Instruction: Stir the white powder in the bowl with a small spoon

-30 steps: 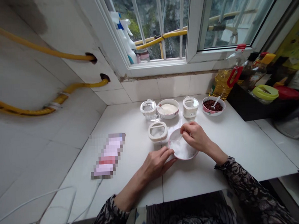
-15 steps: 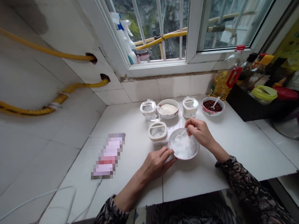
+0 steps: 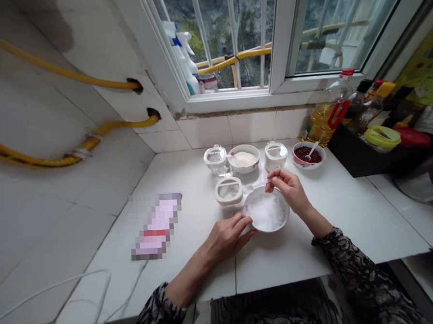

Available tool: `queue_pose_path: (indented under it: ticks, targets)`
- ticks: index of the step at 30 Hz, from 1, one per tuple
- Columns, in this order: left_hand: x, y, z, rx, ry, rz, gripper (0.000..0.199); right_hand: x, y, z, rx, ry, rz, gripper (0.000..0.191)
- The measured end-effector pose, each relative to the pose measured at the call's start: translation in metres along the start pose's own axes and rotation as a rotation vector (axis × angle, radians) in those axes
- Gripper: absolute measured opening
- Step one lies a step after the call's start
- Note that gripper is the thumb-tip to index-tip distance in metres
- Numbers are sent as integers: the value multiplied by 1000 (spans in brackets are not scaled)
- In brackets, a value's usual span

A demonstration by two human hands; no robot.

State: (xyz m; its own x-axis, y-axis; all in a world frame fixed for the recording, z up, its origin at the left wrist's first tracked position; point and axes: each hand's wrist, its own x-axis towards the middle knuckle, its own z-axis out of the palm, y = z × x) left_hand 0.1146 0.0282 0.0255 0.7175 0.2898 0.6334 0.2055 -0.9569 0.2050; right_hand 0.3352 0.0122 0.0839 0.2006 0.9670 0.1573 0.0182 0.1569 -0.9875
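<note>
A bowl of white grains [image 3: 267, 210] stands on the white tiled counter. My left hand [image 3: 230, 234] grips its left rim between thumb and fingers. Pinched in my right hand [image 3: 283, 185] is a small white spoon [image 3: 252, 188], held level over the bowl's far rim, its head close to a lidded clear jar [image 3: 228, 192]. Whether the spoon carries any grains I cannot make out. Farther back are a second jar [image 3: 216, 159], a bowl of cream-coloured powder [image 3: 244, 158] with a spoon in it, and a third jar [image 3: 276, 155].
A bowl of dark red flakes [image 3: 308, 154] with a spoon stands back right, beside an oil bottle [image 3: 321, 120] and a black rack [image 3: 350, 154] of condiments. A blurred phone-like object [image 3: 158, 225] with a white cable [image 3: 134, 285] lies at left.
The spoon has come up out of the white grains and moved left and away, over the far rim. My right fingers have shifted slightly. My left hand stays on the bowl.
</note>
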Motion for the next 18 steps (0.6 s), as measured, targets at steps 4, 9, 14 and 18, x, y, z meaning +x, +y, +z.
queue_pose_path:
  ticks: [4, 9, 14, 18]
  targets:
    - [0, 0, 0, 4, -6, -6, 15, -10, 0, 13, -170, -51, -202, 12]
    - [0, 1, 0, 23, -5, -7, 17, -15, -1, 20, -633, -184, -557, 17]
    - [0, 0, 1, 14, 0, -5, 16, -15, -7, 15, -582, -119, -571, 17]
    - [0, -1, 1, 0, -7, -6, 16, -15, -12, 4, -439, -24, -382, 11]
